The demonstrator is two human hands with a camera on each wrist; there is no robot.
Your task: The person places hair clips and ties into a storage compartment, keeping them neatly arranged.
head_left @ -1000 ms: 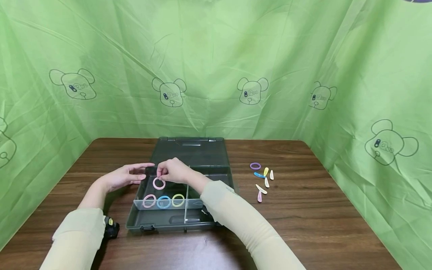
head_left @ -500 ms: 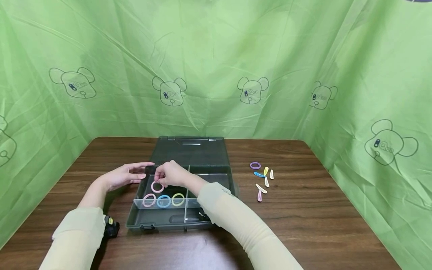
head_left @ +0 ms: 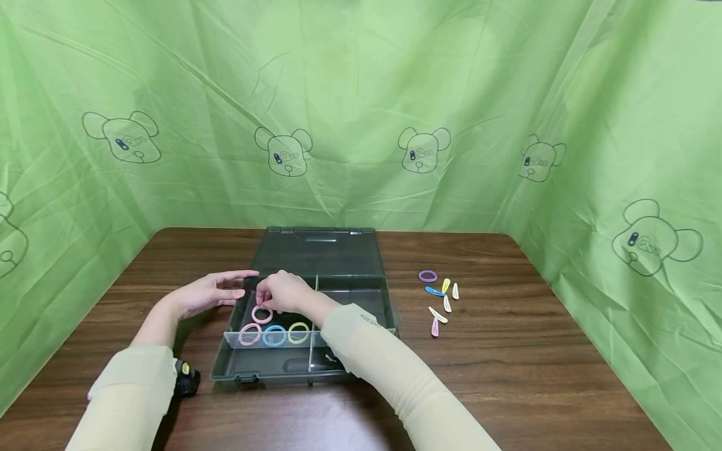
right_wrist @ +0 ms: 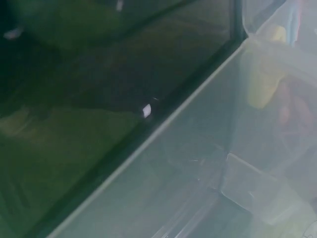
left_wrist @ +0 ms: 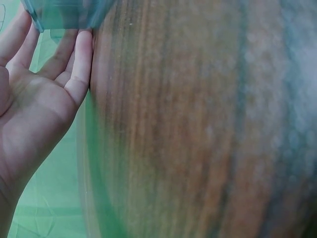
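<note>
A dark translucent organizer box [head_left: 271, 374] lies with its lid folded back. My right hand [head_left: 286, 293] reaches into its large left compartment and pinches a pink hair tie [head_left: 262, 322] by its far edge. Just in front, along the clear divider, are a second pink hair tie [head_left: 250, 325], a blue one [head_left: 274, 327] and a yellow one [head_left: 298, 324]. At the box's left side, my left hand [head_left: 203, 297] rests with extended fingers on the wall. The left wrist view shows its fingers against the box corner [left_wrist: 69, 17]. The right hand is outside the right wrist view.
On the table's right lie a purple hair tie [head_left: 427, 280] and several snap hair clips, among them a blue one [head_left: 435, 291] and a pink one [head_left: 435, 328]. The lid [head_left: 317, 254] lies behind the box. A green curtain [head_left: 350, 113] surrounds the table [head_left: 507, 351].
The right hand has moved slightly left and toward the near side, lowering the pink hair tie close to the others. My left hand stays at the box wall.
</note>
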